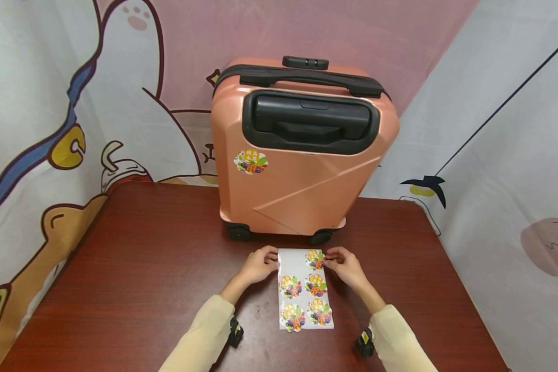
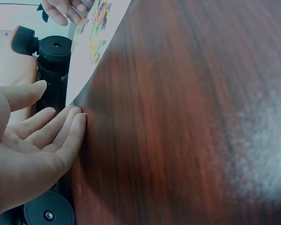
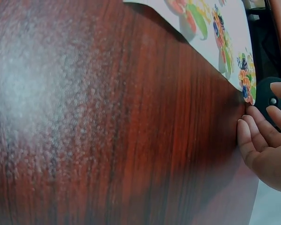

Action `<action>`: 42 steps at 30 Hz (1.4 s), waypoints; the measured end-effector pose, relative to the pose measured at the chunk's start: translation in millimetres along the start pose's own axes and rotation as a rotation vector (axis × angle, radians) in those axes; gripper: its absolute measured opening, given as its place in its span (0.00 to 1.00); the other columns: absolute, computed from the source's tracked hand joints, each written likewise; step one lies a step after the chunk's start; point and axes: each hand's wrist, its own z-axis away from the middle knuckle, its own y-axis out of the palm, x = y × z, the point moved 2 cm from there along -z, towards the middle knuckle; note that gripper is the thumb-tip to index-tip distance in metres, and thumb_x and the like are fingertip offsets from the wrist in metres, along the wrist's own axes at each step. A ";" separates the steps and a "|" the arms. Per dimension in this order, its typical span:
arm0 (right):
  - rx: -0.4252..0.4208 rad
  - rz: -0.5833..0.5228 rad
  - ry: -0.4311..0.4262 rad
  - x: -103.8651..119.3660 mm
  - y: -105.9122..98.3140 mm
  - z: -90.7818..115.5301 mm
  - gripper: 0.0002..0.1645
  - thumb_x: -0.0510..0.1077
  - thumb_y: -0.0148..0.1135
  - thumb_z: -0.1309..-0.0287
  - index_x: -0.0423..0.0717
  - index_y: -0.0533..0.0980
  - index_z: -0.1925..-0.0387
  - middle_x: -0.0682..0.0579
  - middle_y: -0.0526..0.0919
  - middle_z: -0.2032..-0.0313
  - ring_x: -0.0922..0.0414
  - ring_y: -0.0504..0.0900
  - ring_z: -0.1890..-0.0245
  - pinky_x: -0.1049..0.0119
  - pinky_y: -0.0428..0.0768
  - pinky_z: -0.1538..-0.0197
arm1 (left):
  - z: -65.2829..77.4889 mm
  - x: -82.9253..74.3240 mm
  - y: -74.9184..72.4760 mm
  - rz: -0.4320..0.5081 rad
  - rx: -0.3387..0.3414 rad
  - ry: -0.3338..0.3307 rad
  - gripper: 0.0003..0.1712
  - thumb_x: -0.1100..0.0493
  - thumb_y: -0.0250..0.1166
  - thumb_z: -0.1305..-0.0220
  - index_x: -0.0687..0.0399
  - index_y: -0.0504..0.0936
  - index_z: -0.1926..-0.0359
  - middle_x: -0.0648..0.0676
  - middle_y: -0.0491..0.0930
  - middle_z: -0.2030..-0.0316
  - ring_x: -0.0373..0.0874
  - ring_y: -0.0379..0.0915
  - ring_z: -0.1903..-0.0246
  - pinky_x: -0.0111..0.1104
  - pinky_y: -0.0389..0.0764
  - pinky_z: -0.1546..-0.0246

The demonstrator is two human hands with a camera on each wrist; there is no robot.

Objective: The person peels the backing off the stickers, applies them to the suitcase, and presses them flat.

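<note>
A white sticker sheet point(image 1: 292, 261) lies on the table with several round fruit stickers point(image 1: 316, 285) on it; its upper left spot is bare. At the sheet's upper left edge is my left hand point(image 1: 259, 264), fingertips right at the paper. The left wrist view shows its thumb point(image 2: 30, 95) apart from the loosely bent fingers. My right hand point(image 1: 346, 266) is at the opposite edge, fingertips beside the top sticker. In the right wrist view, its fingers point(image 3: 260, 136) are relaxed, close by the sheet's corner. Behind stands a pink suitcase point(image 1: 297, 191) bearing one fruit sticker point(image 1: 250, 161).
The suitcase stands upright at the table's back, on black wheels point(image 1: 238, 232), just beyond the sheet. Its black handle recess point(image 1: 311, 121) faces me. A cartoon-printed cloth point(image 1: 186, 57) hangs behind the reddish-brown table point(image 1: 135, 268).
</note>
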 end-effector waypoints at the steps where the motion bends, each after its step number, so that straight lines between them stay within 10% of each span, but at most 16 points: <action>1: 0.003 -0.004 0.003 0.0 0.5 -0.2 0.15 0.31 0.62 0.50 0.30 0.73 0.59 0.38 0.80 0.64 0.53 0.77 0.67 0.70 0.74 0.69 | 0.2 -0.1 0.0 0.004 0.001 -0.004 0.19 0.68 0.60 0.44 0.72 0.72 0.51 0.65 0.78 0.59 0.56 0.76 0.59 0.39 0.77 0.61; 42: 0.064 -0.051 0.012 -2.1 8.4 -5.3 0.18 0.30 0.62 0.50 0.32 0.72 0.54 0.38 0.77 0.59 0.53 0.72 0.66 0.69 0.73 0.68 | -0.4 6.0 0.2 -0.037 0.005 0.032 0.14 0.69 0.58 0.44 0.70 0.76 0.55 0.63 0.80 0.59 0.53 0.77 0.61 0.37 0.76 0.60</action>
